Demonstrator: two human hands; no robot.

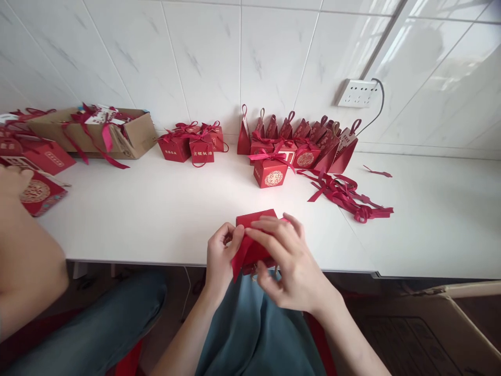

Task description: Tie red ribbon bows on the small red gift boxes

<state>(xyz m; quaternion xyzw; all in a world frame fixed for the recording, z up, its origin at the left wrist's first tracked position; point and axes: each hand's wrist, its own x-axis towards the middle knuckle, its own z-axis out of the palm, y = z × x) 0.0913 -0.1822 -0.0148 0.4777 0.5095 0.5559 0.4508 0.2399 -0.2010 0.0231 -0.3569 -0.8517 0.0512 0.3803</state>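
A red folded-card box (256, 250) is at the table's front edge, between my hands and above my lap. My left hand (222, 256) pinches a flap or ribbon at the box's left side between thumb and fingers. Over the right part of the box, my right hand (287, 261) has its fingers spread, the fingertips touching or just above the red surface. A bit of pink ribbon shows behind the right fingers. Further back stands a finished red box (270, 172) with a bow on top.
Behind are rows of red boxes (338, 149), with loose ribbons (356, 201) at right. Further left are small bowed boxes (201, 149) and a cardboard carton (136, 136). Another person's arm (27, 245) handles a red box at the left edge. A power strip (357, 94) hangs on the wall.
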